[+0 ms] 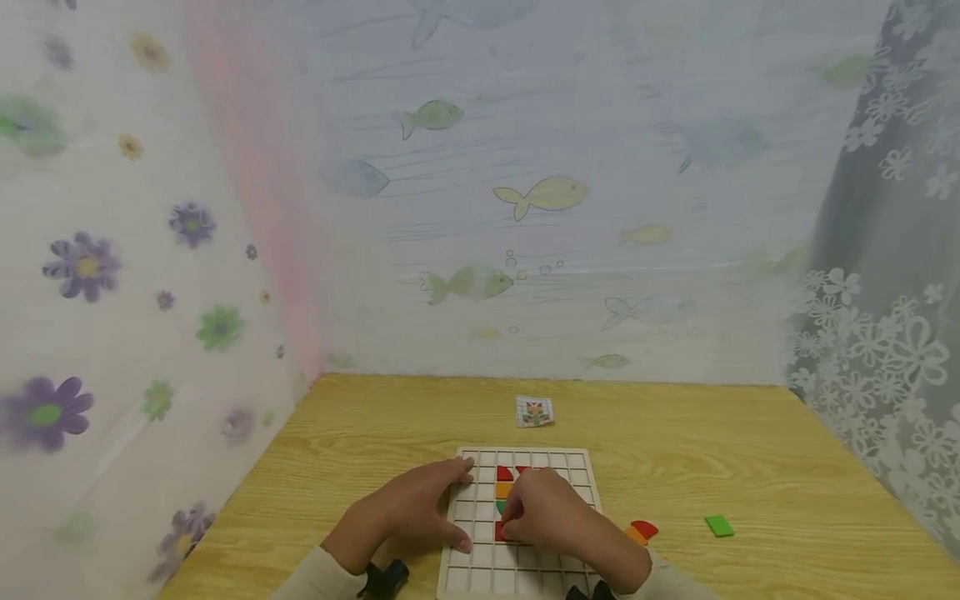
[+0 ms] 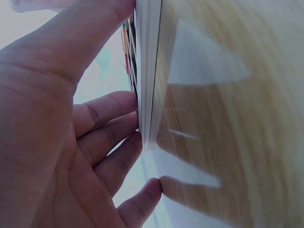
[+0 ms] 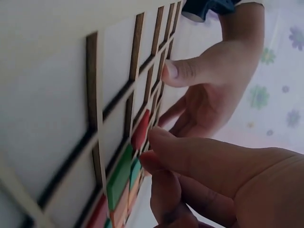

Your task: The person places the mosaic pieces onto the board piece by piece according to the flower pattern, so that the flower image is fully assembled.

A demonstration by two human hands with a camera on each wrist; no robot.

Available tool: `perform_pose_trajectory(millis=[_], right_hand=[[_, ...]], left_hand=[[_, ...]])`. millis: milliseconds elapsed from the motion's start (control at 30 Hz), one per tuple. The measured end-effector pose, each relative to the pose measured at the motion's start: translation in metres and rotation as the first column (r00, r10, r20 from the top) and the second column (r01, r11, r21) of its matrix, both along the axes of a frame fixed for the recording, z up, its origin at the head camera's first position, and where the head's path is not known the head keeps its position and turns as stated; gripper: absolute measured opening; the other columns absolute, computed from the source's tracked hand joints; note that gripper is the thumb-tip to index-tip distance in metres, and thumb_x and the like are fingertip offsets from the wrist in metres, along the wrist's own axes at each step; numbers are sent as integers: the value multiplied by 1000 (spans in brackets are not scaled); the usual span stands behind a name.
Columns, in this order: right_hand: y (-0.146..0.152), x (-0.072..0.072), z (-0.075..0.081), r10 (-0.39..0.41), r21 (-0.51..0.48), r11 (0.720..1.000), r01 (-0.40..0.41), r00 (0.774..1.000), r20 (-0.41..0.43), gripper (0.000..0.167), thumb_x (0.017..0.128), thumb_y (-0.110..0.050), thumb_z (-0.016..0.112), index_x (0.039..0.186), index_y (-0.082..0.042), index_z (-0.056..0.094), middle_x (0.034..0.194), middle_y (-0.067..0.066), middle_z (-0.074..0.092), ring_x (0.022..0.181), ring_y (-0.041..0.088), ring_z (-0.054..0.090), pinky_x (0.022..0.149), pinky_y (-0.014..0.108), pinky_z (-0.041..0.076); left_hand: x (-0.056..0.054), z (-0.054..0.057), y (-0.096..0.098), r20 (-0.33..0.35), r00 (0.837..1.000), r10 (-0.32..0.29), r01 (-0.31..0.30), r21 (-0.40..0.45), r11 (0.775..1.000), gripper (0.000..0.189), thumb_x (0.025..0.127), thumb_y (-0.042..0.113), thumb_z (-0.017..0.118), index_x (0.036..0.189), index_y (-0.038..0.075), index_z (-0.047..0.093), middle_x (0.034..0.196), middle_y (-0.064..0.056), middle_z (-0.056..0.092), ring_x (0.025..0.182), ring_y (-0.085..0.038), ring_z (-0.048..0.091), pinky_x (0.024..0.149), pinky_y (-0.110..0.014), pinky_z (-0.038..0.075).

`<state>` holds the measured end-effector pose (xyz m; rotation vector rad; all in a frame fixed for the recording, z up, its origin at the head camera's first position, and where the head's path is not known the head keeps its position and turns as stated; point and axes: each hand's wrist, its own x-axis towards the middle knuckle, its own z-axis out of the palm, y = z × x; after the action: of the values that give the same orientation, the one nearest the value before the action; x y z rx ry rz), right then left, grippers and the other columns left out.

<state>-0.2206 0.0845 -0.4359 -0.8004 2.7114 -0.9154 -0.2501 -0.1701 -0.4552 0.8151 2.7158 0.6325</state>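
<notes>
A white grid board point(image 1: 460, 579) with raised wooden lines lies on the table. My left hand point(image 1: 412, 504) rests at its left side, thumb and fingers spread along the edge; in the left wrist view the fingertips touch the board's side point(image 2: 148, 71). My right hand point(image 1: 551, 512) is over the middle of the grid, thumb and forefinger together at a red tile point(image 3: 140, 130), its edge right at the fingertips. Orange point(image 1: 504, 491), green point(image 3: 119, 176) and other red tiles point(image 1: 504, 473) sit in nearby cells, partly hidden by the right hand.
A small picture card point(image 1: 535, 412) with a coloured pattern lies behind the board. To the right are a loose green square point(image 1: 719, 526) and a red quarter-round piece point(image 1: 644, 529) by an orange one, partly behind the right forearm. Patterned walls enclose the table.
</notes>
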Motion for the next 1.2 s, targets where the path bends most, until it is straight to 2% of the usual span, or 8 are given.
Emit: perform_pose_trajectory(millis=[133, 300, 467, 667, 900, 1033, 1200], right_hand=[[10, -2, 5, 29, -48, 998, -28, 999, 14, 9, 83, -12, 84, 76, -17, 81, 71, -14, 69, 66, 1, 58, 59, 23, 51], [28, -5, 10, 23, -87, 996, -19, 999, 48, 4, 86, -10, 82, 83, -12, 81, 76, -10, 72, 66, 6, 60, 59, 25, 52], [44, -6, 16, 19, -78, 997, -17, 999, 36, 3, 88, -12, 81, 89, -10, 82, 80, -10, 73, 67, 8, 59, 61, 26, 52], [68, -2, 19, 5, -79, 997, 0, 998, 61, 6, 89, -14, 81, 94, -12, 82, 83, -9, 73, 70, 12, 61, 60, 28, 53], [96, 6, 16, -37, -60, 997, 43, 994, 104, 5, 87, -19, 84, 89, -16, 81, 80, -5, 68, 72, 15, 58, 60, 27, 50], [109, 11, 12, -53, -46, 997, 59, 990, 128, 6, 86, -22, 85, 84, -19, 80, 74, -5, 65, 66, 13, 55, 56, 26, 46], [121, 17, 9, -39, -52, 998, 47, 990, 137, 11, 84, -18, 86, 78, -21, 77, 71, -7, 66, 63, 8, 55, 56, 24, 47]], left_hand=[[1, 1, 1, 11, 1000, 10, -10, 1, 1000, 105, 73, 70, 82, 159, 25, 41, 150, 15, 56, 153, -23, 37, 122, -54, 36], [1, 0, 0, 15, 1000, 21, -21, -7, 1000, 106, 72, 71, 82, 159, 27, 40, 151, 14, 55, 152, -24, 39, 121, -54, 36], [-1, -2, 0, 24, 999, 26, -26, -10, 1000, 105, 73, 71, 82, 159, 27, 40, 150, 16, 55, 151, -24, 40, 121, -54, 37], [-1, -1, 1, 37, 999, 17, -17, 4, 1000, 98, 73, 70, 83, 154, 27, 46, 157, 11, 49, 151, -25, 40, 120, -55, 38], [-1, -1, 2, 13, 1000, 14, -14, -10, 1000, 101, 73, 71, 82, 156, 27, 43, 152, 14, 54, 151, -24, 40, 120, -54, 39], [-1, -3, 1, 12, 1000, 6, -6, -2, 1000, 104, 73, 70, 82, 158, 25, 42, 153, 11, 53, 151, -24, 40, 120, -52, 39], [-3, -4, 0, 16, 1000, 6, -6, -3, 1000, 104, 74, 70, 83, 158, 25, 42, 158, 10, 48, 151, -24, 40, 121, -51, 39]])
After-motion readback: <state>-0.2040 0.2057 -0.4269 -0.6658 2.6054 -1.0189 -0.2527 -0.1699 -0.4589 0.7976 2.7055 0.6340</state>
